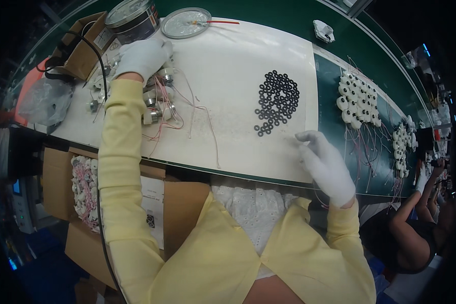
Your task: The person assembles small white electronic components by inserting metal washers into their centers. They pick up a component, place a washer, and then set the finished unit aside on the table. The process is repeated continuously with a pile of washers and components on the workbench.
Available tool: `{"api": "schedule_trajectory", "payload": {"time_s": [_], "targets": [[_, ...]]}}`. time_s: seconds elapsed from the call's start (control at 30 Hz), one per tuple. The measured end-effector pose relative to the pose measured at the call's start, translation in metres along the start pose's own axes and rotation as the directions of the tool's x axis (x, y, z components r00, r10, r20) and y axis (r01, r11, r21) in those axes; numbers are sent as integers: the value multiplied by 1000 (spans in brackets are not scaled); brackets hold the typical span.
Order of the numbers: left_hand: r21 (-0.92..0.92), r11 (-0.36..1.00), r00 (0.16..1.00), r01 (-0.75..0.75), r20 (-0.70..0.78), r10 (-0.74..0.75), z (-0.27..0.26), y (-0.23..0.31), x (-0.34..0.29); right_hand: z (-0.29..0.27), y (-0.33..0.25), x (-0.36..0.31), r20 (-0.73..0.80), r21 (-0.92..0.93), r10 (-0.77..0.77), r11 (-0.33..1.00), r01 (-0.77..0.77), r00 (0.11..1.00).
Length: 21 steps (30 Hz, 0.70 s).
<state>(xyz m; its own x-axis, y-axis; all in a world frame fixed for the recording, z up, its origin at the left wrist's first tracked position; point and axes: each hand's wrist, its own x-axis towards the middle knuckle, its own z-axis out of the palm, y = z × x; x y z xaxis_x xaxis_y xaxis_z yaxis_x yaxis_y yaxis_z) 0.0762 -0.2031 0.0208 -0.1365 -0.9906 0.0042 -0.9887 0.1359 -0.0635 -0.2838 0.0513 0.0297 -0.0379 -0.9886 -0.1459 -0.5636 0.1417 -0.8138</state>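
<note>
My left hand (143, 57), in a white glove, reaches over a cluster of small white-and-metal motors (165, 76) with thin red and white wires at the table's left. The back of the hand hides most of its fingers, so whether they grip a motor cannot be made out. Near the front edge, my right hand (329, 169), also gloved in white, hovers with its index finger and thumb bent and slightly apart, and nothing shows between them. Just beyond it, a patch of small black rings (277, 96) lies flat on the white table sheet (228, 137).
A tin (133, 23), a round lid (186, 24) bearing a red-handled brush (220, 22), and an open carton (88, 35) stand at the back left. Wired white parts (358, 101) sit in rows at right. Below left, a cardboard box (187, 205) holds more wired parts. A co-worker's arm (408, 218) shows at right.
</note>
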Motion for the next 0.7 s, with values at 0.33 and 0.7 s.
{"api": "schedule_trajectory", "payload": {"time_s": [0.33, 0.7], "targets": [[84, 874, 681, -478, -593, 430, 19, 87, -91, -7, 13, 18, -18, -318, -238, 922, 220, 971], [-197, 829, 751, -523, -566, 339, 19, 98, -132, -7, 22, 46, 41, 204, -171, 966, 159, 984]]}}
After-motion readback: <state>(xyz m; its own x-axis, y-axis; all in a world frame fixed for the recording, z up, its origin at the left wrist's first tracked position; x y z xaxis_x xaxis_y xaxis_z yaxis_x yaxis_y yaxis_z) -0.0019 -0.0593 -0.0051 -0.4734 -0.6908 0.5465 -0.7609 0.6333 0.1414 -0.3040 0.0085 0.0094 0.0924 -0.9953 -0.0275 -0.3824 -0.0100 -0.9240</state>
